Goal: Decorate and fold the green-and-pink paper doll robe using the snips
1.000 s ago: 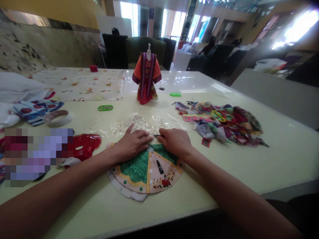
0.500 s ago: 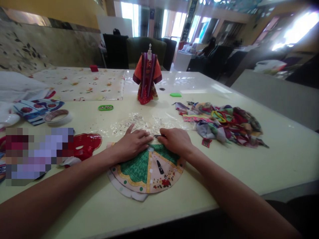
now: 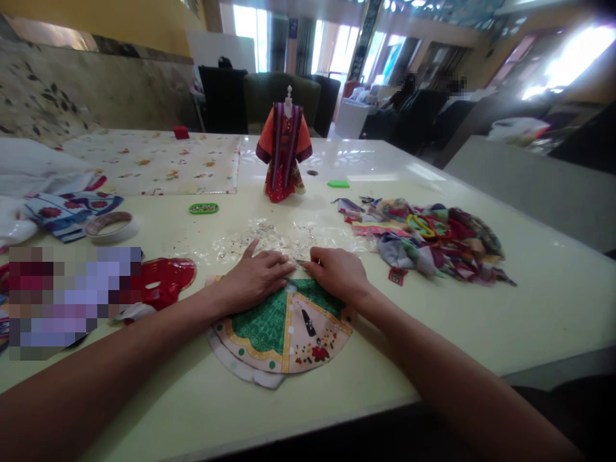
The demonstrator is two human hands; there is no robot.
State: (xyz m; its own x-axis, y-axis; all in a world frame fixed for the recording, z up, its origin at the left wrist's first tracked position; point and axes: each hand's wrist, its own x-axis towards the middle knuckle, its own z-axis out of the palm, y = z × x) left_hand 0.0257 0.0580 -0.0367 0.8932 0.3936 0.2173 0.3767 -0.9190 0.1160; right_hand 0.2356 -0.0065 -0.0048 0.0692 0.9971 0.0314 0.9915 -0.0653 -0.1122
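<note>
The left grip [image 3: 255, 279] lies open and flat and the right grip [image 3: 337, 274] is curled, hold unclear, both pressing the top edge of a fan-shaped patterned fabric piece [image 3: 283, 330] directly beneath them on the counter [image 3: 529, 321]; edge-smoothing appears in hand, and the next move calls for even creasing.

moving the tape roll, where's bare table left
The widest bare tabletop lies right of the fabric scrap pile. A smaller patch sits between the red cut-out and the green oval piece. It's crowded at the front left and around the left hand and right hand on the fan-shaped fabric panel.
</note>
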